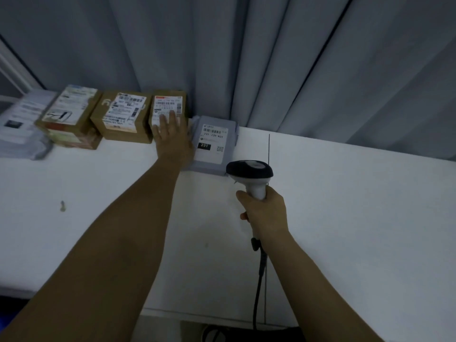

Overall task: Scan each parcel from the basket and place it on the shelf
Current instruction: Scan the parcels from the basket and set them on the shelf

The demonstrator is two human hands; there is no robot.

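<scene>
1. Where the white shelf surface [98, 218] meets the left edge of the frame, a blurred stack of grey plastic mailer bags [22, 129] lies with pale labels facing up.
2. Just right of it, in the upper left of the frame, a brown cardboard box with a large printed label [70, 114] sits on the shelf, and a second brown cardboard box with two white barcode labels [122, 117] stands beside it, the two close or touching.
3. Next along the row, a third brown cardboard parcel with a red-topped white shipping label [167, 107] stands against the grey curtain [271, 58]; the left hand [171, 137] rests on its near face with fingers straight and spread, palm down, gripping nothing.
4. Right of that hand, near the frame's centre, a flat grey mailer parcel with a white label reading 231 [213, 144] lies on the shelf just beside the third box.
5. Below and right of the grey parcel, the right hand [265, 212] has its fingers curled round the white handle of a black-headed barcode scanner [250, 174], whose head hovers over the parcel's near corner.
6. From the handle, a black cable [259, 280] drops toward the bottom edge of the frame.
</scene>
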